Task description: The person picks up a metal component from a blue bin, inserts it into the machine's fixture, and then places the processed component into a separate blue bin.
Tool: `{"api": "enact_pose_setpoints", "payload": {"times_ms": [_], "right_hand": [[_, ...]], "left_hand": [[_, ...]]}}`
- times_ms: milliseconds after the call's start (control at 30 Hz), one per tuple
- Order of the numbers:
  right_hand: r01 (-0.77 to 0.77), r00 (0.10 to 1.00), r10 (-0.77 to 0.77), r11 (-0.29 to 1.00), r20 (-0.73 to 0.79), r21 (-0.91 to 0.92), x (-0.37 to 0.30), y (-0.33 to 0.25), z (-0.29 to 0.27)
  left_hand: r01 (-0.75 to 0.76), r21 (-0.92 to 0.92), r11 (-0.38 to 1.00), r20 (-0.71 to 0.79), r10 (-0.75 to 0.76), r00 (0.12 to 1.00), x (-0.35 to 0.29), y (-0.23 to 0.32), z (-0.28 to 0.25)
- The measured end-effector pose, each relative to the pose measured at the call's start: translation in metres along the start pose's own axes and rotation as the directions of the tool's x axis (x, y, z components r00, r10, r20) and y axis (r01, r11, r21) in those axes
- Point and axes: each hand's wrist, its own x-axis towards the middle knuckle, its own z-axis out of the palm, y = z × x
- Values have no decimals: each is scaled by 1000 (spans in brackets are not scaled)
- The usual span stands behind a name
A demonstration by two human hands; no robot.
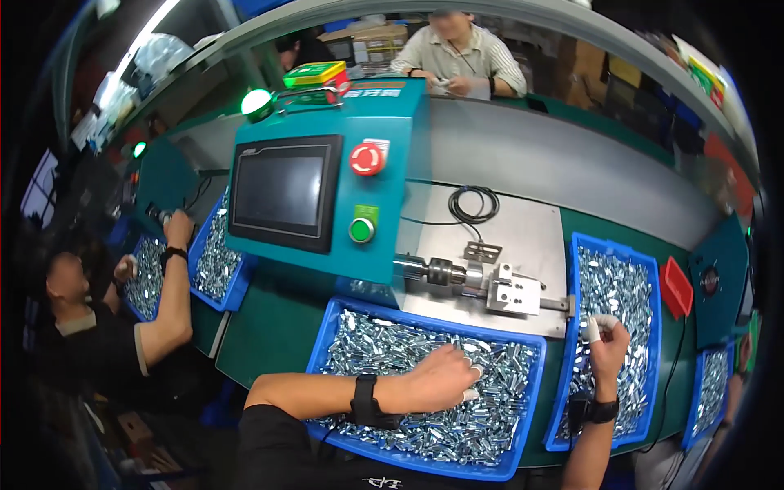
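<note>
My left hand (441, 379) reaches into the near blue tray (330, 322), which is filled with small shiny metal pieces (392, 345). Its fingers curl down among the pieces, and whatever they grip is hidden. Above the right-hand blue tray (652, 327), also full of metal pieces (614, 286), my right hand (609, 349) holds its thumb and fingers closed together. White covers wrap some of its fingertips; anything between them is too small to make out. Just left of that tray lies a metal fixture block (514, 292), in line with a machine chuck (441, 272).
A teal machine (380, 192) carries a dark screen (282, 192), a red stop button (367, 158) and a green button (361, 230). Behind the fixture a black cable (474, 204) lies coiled. A small red bin (675, 287) stands far right. Other people work at left, right and across.
</note>
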Motion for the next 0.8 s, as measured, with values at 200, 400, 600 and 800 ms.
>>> {"api": "enact_pose_setpoints", "payload": {"times_ms": [200,400,600,800], "right_hand": [[-127,989,116,985,94,119,5,-38,16],[100,835,-69,995,546,-28,-5,-87,84],[193,885,-132,977,447,-93,-13,-109,107],[-406,808,136,834,574,374,-16,-103,109]], "left_hand": [[-55,-21,998,81,56,995,-5,3,12],[-142,-46,989,-21,141,990,-6,-1,6],[-219,1,976,-90,218,972,-2,8,1],[-256,-17,966,0,256,967,-7,12,-1]]}}
